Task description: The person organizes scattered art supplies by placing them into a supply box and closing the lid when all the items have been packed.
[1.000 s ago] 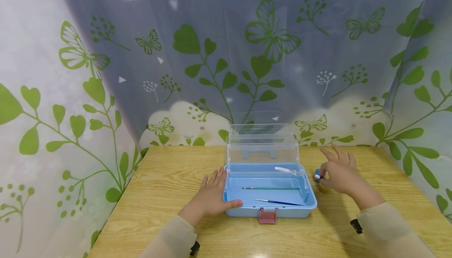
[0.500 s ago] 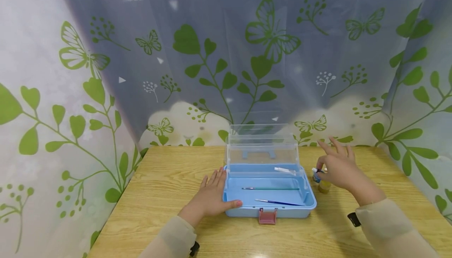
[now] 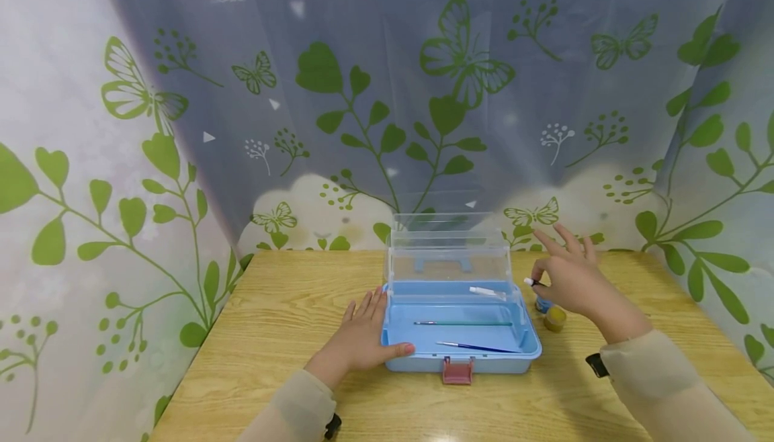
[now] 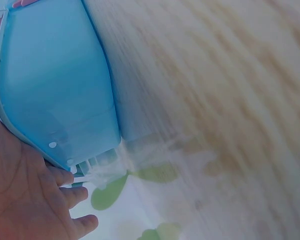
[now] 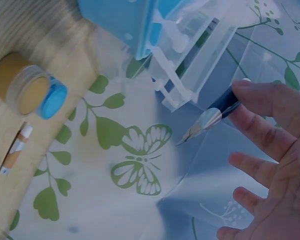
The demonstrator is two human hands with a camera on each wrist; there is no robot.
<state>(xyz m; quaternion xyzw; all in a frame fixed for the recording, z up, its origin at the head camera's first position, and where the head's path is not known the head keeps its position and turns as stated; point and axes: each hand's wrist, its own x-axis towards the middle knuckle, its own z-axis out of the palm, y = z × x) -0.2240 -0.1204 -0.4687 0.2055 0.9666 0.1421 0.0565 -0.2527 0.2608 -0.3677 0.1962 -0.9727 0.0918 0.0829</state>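
Observation:
My right hand [image 3: 571, 281] pinches a small paint tube [image 5: 207, 122] between thumb and index finger, the other fingers spread. It has a white cap, a dark band and a flattened pale tail, and is held up beside the box's right end. My left hand [image 3: 359, 338] lies along the left side of a light blue plastic box [image 3: 465, 365], fingers straight and thumb over the front-left rim. Inside are a green paintbrush [image 3: 468, 323], a blue paintbrush [image 3: 484, 347] and a white tube [image 3: 486, 291]. The clear lid [image 3: 447, 239] stands raised at the back.
Right of the box, below my right hand, stand a yellow paint jar [image 3: 555, 319] and a blue paint jar [image 3: 543, 305]. Another tube, orange and white [image 5: 15, 149], lies on the wooden table [image 3: 290, 294]. A pink latch [image 3: 457, 371] hangs at the box's front. Printed curtains surround the table.
My right hand has lifted the paint tube up from beside the jars and moved it slightly left, uncovering the yellow and blue jars. The left hand and box stay put.

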